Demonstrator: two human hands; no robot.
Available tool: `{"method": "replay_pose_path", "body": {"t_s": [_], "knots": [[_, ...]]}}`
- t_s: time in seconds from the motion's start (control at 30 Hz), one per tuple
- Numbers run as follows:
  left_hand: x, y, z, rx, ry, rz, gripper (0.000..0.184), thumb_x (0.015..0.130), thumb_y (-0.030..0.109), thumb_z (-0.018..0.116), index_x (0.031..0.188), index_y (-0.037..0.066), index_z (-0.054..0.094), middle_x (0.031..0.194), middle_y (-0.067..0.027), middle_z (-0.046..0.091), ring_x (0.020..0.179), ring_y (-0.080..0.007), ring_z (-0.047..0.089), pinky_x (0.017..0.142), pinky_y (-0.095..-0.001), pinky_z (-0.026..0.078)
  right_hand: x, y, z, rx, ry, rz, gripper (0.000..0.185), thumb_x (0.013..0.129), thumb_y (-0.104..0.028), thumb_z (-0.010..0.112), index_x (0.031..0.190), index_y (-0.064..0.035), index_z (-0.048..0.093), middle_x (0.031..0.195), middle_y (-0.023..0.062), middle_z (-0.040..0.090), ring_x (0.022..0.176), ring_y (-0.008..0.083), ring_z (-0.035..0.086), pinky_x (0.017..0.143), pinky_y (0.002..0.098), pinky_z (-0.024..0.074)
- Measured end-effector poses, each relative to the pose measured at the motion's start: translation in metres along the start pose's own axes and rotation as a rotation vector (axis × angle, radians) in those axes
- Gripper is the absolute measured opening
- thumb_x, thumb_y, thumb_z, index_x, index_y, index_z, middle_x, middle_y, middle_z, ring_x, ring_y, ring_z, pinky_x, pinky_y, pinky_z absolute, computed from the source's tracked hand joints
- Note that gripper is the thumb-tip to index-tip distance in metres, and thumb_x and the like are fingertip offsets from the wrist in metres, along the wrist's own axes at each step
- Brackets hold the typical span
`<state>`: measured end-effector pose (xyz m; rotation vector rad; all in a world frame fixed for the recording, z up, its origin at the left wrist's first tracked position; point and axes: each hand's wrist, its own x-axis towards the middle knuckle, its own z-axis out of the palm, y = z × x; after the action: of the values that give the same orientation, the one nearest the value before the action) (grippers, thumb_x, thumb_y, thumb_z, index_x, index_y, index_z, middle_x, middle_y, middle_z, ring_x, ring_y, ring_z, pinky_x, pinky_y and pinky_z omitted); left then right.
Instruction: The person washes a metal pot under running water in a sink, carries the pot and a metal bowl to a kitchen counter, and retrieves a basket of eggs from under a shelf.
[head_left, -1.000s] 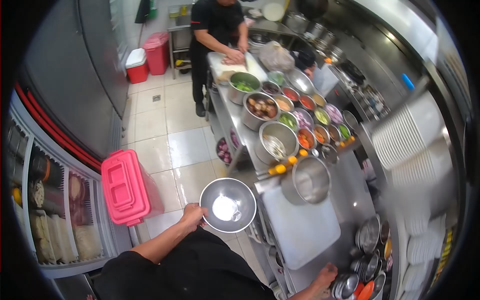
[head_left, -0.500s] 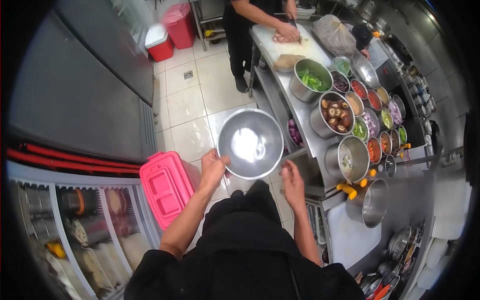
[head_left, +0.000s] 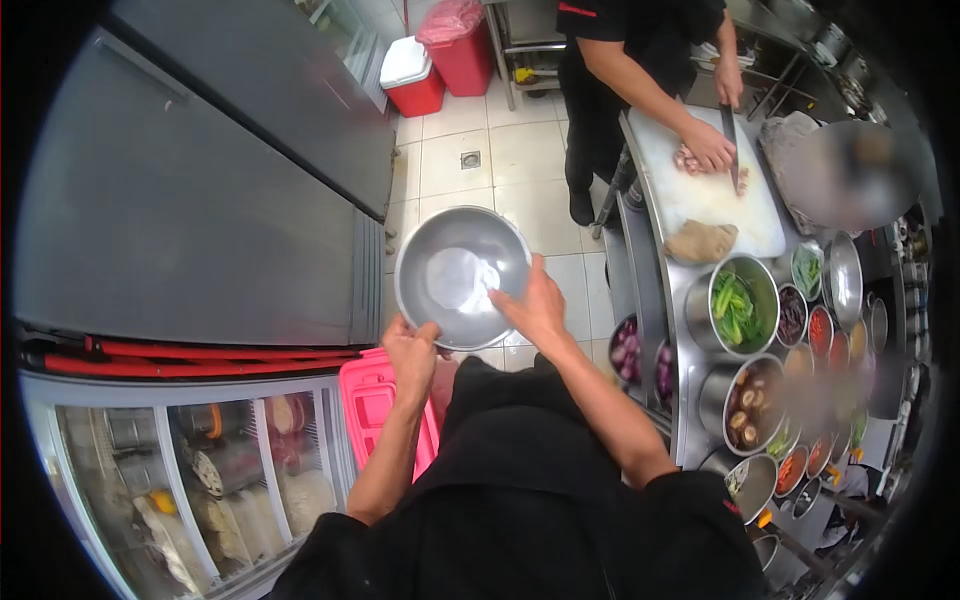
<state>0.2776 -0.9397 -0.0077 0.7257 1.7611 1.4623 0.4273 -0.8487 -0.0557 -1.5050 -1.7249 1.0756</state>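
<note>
A wide stainless steel mixing bowl [head_left: 462, 225] is held out in front of my body, its shiny inside facing up with nothing in it. My left hand [head_left: 412, 355] grips the near-left part of the rim, thumb on top. On the right side, my right hand [head_left: 538, 310] clasps the rim, with the thumb reaching over the inner wall and the other fingers partly hidden outside. Just below my left forearm and hand stands a pink lidded bin [head_left: 372, 395].
At right, a steel counter [head_left: 690, 400] carries pots of greens [head_left: 735, 305] and mushrooms [head_left: 750, 405]. Beyond, a co-worker's hands [head_left: 712, 148] cut meat with a knife [head_left: 731, 130] on a white board [head_left: 690, 205]. A grey fridge [head_left: 200, 220] and a glass-topped cooler [head_left: 150, 395] line the left.
My right hand, previously open beside the bowl, has taken hold of its rim. My view has turned right, so the surroundings shift, and the pink bin is now partly behind my left arm.
</note>
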Motion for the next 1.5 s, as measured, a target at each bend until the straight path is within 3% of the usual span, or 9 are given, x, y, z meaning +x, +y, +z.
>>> {"method": "replay_pose_path", "body": {"t_s": [0.4,0.6,0.8,0.9,1.0,1.13,1.2,1.4,1.5], "knots": [[0.156,0.000,-0.038,-0.116,0.395,0.003,0.020,0.065,-0.007,0.048,0.085,-0.005,0.053,0.072,-0.0107,0.058,0.047,-0.0148,0.053,0.037,-0.0276,0.042,0.175,-0.060,0.097,-0.263,-0.422,-0.136,0.037,0.073,-0.016,0.058,0.100,0.0042,0.043,0.082,0.0240,0.060,0.078,0.0411,0.059,0.071,0.0473,0.0466],[0.291,0.006,0.029,-0.083,0.121,-0.021,0.011,0.068,-0.005,0.047,0.077,-0.003,0.053,0.064,-0.0097,0.056,0.044,-0.0139,0.051,0.032,-0.0256,0.041,0.279,-0.017,0.047,-0.040,-0.484,0.115,0.057,0.072,-0.015,0.061,0.121,0.0041,0.040,0.097,0.0235,0.061,0.093,0.0339,0.060,0.078,0.0387,0.0485],[0.409,0.020,0.117,-0.082,-0.177,-0.078,0.017,0.068,-0.005,0.048,0.062,0.004,0.035,0.053,-0.0085,0.047,0.036,-0.0142,0.046,0.030,-0.0272,0.039,0.333,0.019,-0.004,0.295,-0.271,0.296,0.041,0.074,-0.008,0.064,0.112,0.0022,0.051,0.093,0.0141,0.064,0.086,0.0188,0.062,0.071,0.0305,0.0491],[0.464,0.035,0.155,-0.113,-0.221,-0.125,0.012,0.068,-0.004,0.049,0.064,0.002,0.039,0.054,-0.0111,0.049,0.036,-0.0163,0.048,0.030,-0.0279,0.040,0.376,0.040,-0.005,0.426,-0.102,0.557,0.033,0.078,-0.017,0.065,0.105,0.0005,0.059,0.089,0.0121,0.065,0.085,0.0161,0.062,0.072,0.0287,0.0482],[0.514,0.046,0.175,-0.106,-0.226,-0.144,0.009,0.067,-0.003,0.050,0.074,-0.006,0.046,0.062,-0.0152,0.054,0.038,-0.0192,0.049,0.032,-0.0287,0.042,0.435,0.053,0.012,0.230,-0.033,0.317,0.052,0.082,-0.041,0.061,0.109,0.0031,0.058,0.089,0.0142,0.065,0.083,0.0187,0.062,0.076,0.0277,0.0471],[0.570,0.061,0.181,-0.086,-0.157,-0.197,0.023,0.067,-0.002,0.051,0.088,-0.011,0.048,0.072,-0.0163,0.057,0.046,-0.0209,0.054,0.034,-0.0285,0.044,0.542,0.026,0.035,0.465,-0.120,0.246,0.058,0.081,-0.046,0.060,0.110,0.0042,0.057,0.091,0.0152,0.064,0.084,0.0193,0.062,0.074,0.0294,0.0484],[0.597,0.064,0.174,-0.045,-0.133,-0.222,0.026,0.067,-0.002,0.051,0.091,-0.011,0.048,0.074,-0.0159,0.057,0.049,-0.0212,0.055,0.035,-0.0283,0.045,0.590,0.003,0.043,0.534,-0.408,0.402,0.054,0.077,-0.044,0.065,0.101,0.0044,0.059,0.092,0.0147,0.064,0.080,0.0175,0.062,0.067,0.0293,0.0507],[0.672,0.048,0.172,-0.128,-0.007,-0.285,0.028,0.067,-0.002,0.049,0.094,-0.007,0.050,0.074,-0.0147,0.058,0.049,-0.0211,0.056,0.035,-0.0296,0.046,0.700,-0.007,0.098,0.472,-0.413,0.374,0.025,0.071,-0.021,0.068,0.072,-0.0002,0.053,0.055,0.0090,0.056,0.046,0.0149,0.055,0.045,0.0269,0.0489],[0.725,0.033,0.185,-0.161,-0.056,-0.334,0.028,0.067,-0.002,0.049,0.094,-0.006,0.051,0.073,-0.0146,0.058,0.046,-0.0208,0.054,0.035,-0.0299,0.046,0.736,0.003,0.107,0.443,-0.425,0.503,0.020,0.072,-0.015,0.065,0.071,0.0008,0.053,0.068,0.0103,0.058,0.056,0.0159,0.057,0.051,0.0292,0.0537]]}}
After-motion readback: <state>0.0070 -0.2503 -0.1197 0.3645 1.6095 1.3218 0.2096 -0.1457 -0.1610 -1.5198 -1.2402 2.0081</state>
